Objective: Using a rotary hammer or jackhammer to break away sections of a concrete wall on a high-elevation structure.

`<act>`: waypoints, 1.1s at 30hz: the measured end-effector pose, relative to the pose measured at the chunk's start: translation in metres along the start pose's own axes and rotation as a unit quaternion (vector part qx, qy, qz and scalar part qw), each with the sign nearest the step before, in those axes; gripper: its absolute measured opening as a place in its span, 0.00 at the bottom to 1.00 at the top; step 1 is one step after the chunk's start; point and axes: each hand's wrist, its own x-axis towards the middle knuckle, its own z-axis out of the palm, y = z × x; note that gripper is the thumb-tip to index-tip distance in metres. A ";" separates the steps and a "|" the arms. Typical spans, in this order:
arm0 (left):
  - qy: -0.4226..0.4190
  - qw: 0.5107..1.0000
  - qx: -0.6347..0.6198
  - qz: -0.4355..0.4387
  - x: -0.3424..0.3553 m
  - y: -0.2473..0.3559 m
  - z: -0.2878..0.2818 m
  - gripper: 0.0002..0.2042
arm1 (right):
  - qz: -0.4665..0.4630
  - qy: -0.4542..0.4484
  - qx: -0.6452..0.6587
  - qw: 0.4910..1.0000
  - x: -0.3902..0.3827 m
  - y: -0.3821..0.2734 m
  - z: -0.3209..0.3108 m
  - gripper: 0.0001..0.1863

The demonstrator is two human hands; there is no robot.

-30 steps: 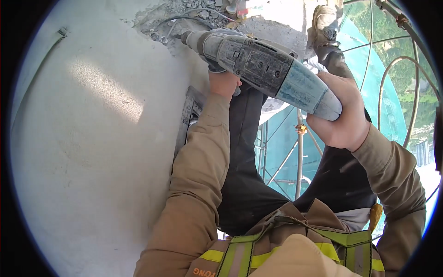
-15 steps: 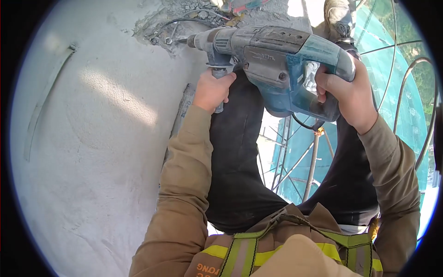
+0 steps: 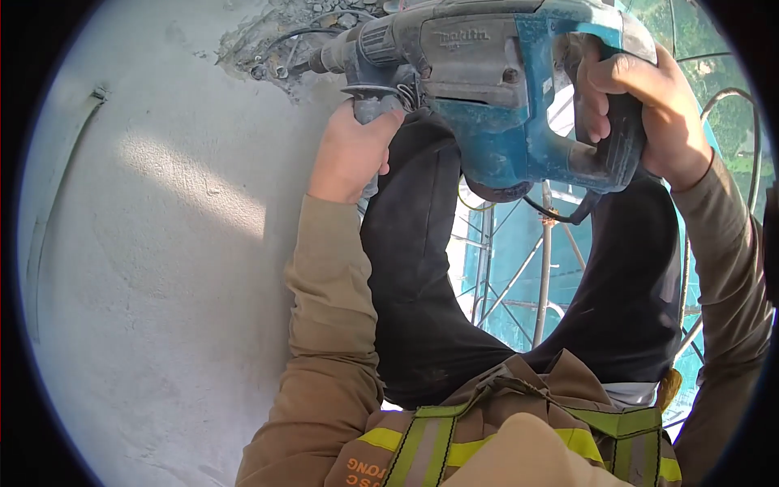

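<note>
L hand [image 3: 350,158] holds drill [image 3: 479,73] by side hndl [image 3: 367,109], R hand [image 3: 661,109] rear grip [image 3: 621,134].

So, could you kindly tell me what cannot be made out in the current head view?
All in the head view:
Middle of side handle: covered by the left grip.
Far end of cord: hidden behind the drill.
Foot of right leg: behind drill or past upper edge.
Tip of bit: too small to tell from rubble.

teal netting [image 3: 517,241] behind scaffold poles [image 3: 544,280]

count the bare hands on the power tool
2: the left hand around the grey side handle, the right hand around the black rear handle.
</note>
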 end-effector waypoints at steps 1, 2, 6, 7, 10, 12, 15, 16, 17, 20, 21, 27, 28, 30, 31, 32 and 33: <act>-0.021 1.000 -0.006 0.010 0.002 0.006 -0.003 0.12 | 0.041 -0.048 0.065 0.996 0.017 -0.007 -0.015 0.03; -0.048 0.998 -0.018 0.026 0.007 0.011 -0.002 0.14 | 0.083 -0.089 0.121 0.985 0.029 -0.016 -0.026 0.06; -0.056 0.997 -0.049 0.022 0.025 0.017 0.003 0.15 | -0.024 -0.106 -0.068 0.992 0.049 -0.031 -0.034 0.04; -0.061 0.997 -0.052 0.022 0.027 0.017 0.002 0.15 | 0.050 -0.078 0.005 0.996 0.053 -0.031 -0.034 0.04; -0.050 0.998 -0.033 0.014 0.023 0.015 -0.001 0.15 | 0.195 -0.016 0.153 0.969 0.056 -0.025 -0.032 0.04; -0.041 0.999 -0.005 -0.009 0.015 0.014 -0.008 0.15 | 0.169 0.039 0.127 0.977 0.042 0.004 -0.022 0.05; -0.048 0.998 0.023 -0.040 0.017 0.012 -0.004 0.16 | 0.153 0.092 0.086 0.980 0.020 0.011 -0.011 0.06; -0.032 0.998 0.051 0.001 0.020 0.000 -0.006 0.16 | 0.150 0.110 0.076 0.980 0.015 0.011 -0.005 0.05; -0.017 0.996 0.078 0.040 0.019 -0.009 -0.007 0.16 | 0.152 0.105 0.079 0.980 0.012 0.010 0.001 0.05; 0.009 0.992 0.113 0.059 0.017 -0.022 -0.014 0.17 | 0.148 0.088 0.059 0.983 0.002 0.002 0.017 0.04; 0.015 0.992 0.117 0.043 0.016 -0.023 -0.016 0.17 | 0.149 0.087 0.061 0.983 -0.002 -0.002 0.023 0.04; 0.043 0.991 0.114 0.050 0.009 -0.035 -0.017 0.16 | 0.103 0.052 0.025 0.993 -0.016 -0.015 0.043 0.06; 0.051 0.992 0.099 0.053 0.009 -0.039 -0.014 0.15 | 0.096 0.054 0.014 0.994 -0.016 -0.013 0.043 0.06; 0.068 0.994 0.069 0.057 0.010 -0.048 -0.009 0.14 | 0.084 0.052 0.002 0.995 -0.021 -0.016 0.050 0.05; 0.068 0.994 0.070 0.058 0.011 -0.052 -0.010 0.14 | 0.074 0.050 -0.009 0.996 -0.025 -0.017 0.056 0.05; 0.075 0.993 0.085 0.041 0.011 -0.057 -0.011 0.14 | 0.066 0.048 -0.019 0.996 -0.030 -0.017 0.062 0.05; 0.082 0.991 0.100 0.024 0.011 -0.061 -0.012 0.13 | 0.067 0.048 -0.018 0.996 -0.035 -0.017 0.068 0.05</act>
